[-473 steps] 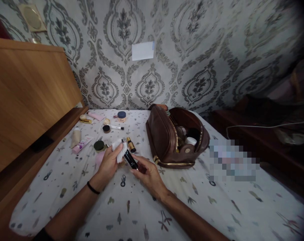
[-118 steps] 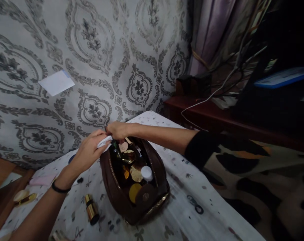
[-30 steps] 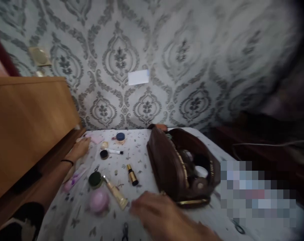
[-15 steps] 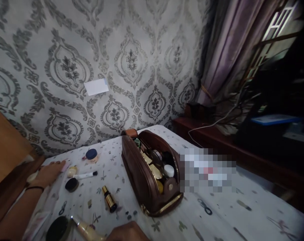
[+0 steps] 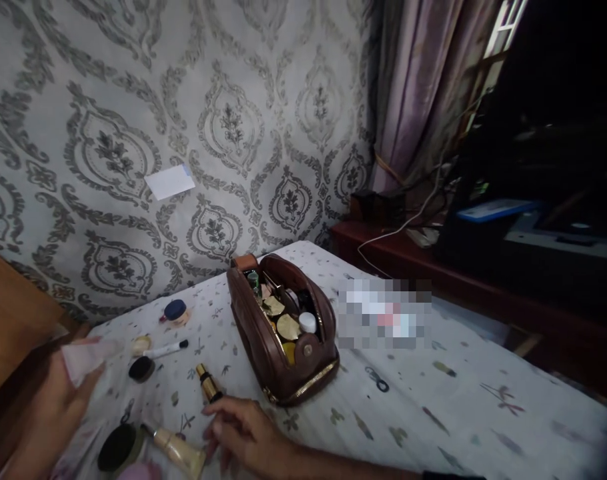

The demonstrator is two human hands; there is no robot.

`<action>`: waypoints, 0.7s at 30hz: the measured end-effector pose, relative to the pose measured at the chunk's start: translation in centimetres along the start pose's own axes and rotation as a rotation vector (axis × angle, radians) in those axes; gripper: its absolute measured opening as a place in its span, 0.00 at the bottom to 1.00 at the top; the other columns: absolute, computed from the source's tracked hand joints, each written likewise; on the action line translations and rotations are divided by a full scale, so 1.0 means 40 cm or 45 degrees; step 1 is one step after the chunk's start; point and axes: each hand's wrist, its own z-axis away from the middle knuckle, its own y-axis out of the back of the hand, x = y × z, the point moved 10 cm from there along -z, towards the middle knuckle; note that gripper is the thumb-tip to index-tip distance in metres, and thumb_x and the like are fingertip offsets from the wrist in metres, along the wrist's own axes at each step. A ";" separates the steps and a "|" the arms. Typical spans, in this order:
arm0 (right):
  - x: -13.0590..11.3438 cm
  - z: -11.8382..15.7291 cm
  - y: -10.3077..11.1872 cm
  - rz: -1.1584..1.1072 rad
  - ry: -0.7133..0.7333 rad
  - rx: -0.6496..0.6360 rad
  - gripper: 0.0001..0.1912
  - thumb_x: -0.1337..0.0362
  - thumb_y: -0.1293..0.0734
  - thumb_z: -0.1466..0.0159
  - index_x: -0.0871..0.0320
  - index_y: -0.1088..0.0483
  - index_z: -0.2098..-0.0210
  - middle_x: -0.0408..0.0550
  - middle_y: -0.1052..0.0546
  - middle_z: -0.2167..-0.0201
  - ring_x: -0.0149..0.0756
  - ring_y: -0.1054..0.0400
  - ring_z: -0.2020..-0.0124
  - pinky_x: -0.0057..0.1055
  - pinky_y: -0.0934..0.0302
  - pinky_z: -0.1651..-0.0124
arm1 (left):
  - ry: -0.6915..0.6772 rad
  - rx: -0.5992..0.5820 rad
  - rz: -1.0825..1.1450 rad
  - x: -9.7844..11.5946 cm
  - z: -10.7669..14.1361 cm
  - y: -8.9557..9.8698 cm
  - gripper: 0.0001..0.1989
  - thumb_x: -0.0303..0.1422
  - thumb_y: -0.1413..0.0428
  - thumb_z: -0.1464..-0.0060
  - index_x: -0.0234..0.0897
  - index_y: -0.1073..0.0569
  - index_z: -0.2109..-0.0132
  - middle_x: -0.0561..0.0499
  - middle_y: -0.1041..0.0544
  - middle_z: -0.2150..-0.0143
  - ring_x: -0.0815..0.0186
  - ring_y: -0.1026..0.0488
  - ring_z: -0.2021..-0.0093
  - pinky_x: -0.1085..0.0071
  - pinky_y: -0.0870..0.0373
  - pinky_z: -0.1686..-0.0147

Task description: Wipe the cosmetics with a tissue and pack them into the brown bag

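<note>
My left hand [image 5: 63,390], closed, grips a pale pink flat item [image 5: 82,360] at the left edge; motion blur hides its kind. My right hand [image 5: 243,430] hovers low over the cloth with loosely bent fingers apart and nothing visible in them. Its fingertips are nearest a gold-and-black lipstick-like tube [image 5: 207,382] and a beige squeeze tube [image 5: 176,450]. Left of these lie a large dark round lid [image 5: 118,447], a small black lid [image 5: 141,369] and a white brush [image 5: 163,349]. A blue-lidded jar [image 5: 176,312] stands farther back. Beyond my right hand sits an unzipped brown toiletry bag [image 5: 256,340] full of cosmetics.
A patterned white cloth [image 5: 403,413] covers the surface. Behind it rises a damask-papered wall [image 5: 223,133] bearing a white paper [image 5: 170,182]. A dark red ledge [image 5: 353,240] with a white cable runs along the right. Right of the bag, a patch is pixelated.
My left hand has lifted from the cloth with the pink item and come nearer. My right hand has reached farther in, beside the lipstick-like tube. The camera view has shifted right.
</note>
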 end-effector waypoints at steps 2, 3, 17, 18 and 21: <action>0.001 -0.005 -0.010 -0.302 -0.060 0.035 0.41 0.36 0.26 0.55 0.59 0.28 0.52 0.49 0.23 0.64 0.35 0.26 0.66 0.30 0.34 0.67 | -0.225 -0.005 -0.107 0.134 0.080 0.000 0.20 0.36 0.56 0.37 0.44 0.38 0.39 0.50 0.20 0.48 0.58 0.21 0.52 0.65 0.22 0.59; 0.007 -0.006 -0.020 -0.453 -0.124 0.045 0.42 0.37 0.24 0.57 0.58 0.29 0.51 0.49 0.22 0.63 0.36 0.26 0.64 0.32 0.33 0.64 | -0.425 -0.004 -0.196 0.221 0.129 -0.009 0.21 0.33 0.56 0.39 0.40 0.37 0.39 0.45 0.22 0.45 0.57 0.22 0.50 0.65 0.22 0.60; 0.055 0.103 -0.074 -0.975 -0.655 0.062 0.20 0.55 0.43 0.30 0.63 0.27 0.61 0.45 0.25 0.77 0.32 0.30 0.77 0.28 0.34 0.69 | -0.903 -0.271 0.251 0.548 0.293 -0.007 0.23 0.21 0.55 0.44 0.39 0.30 0.44 0.48 0.20 0.49 0.67 0.23 0.50 0.78 0.26 0.53; 0.054 0.102 -0.073 -0.942 -0.641 0.068 0.19 0.55 0.43 0.31 0.63 0.27 0.60 0.46 0.25 0.76 0.32 0.30 0.76 0.28 0.33 0.68 | -0.803 -0.225 0.318 0.543 0.279 0.000 0.21 0.23 0.55 0.41 0.38 0.31 0.43 0.46 0.20 0.48 0.67 0.23 0.49 0.77 0.27 0.51; 0.032 0.091 -0.069 -0.783 -0.495 0.041 0.19 0.52 0.39 0.34 0.61 0.28 0.58 0.46 0.23 0.74 0.33 0.29 0.75 0.29 0.33 0.68 | -0.724 -0.096 0.397 0.575 0.276 -0.010 0.16 0.26 0.52 0.38 0.38 0.30 0.44 0.46 0.21 0.48 0.64 0.26 0.45 0.70 0.30 0.46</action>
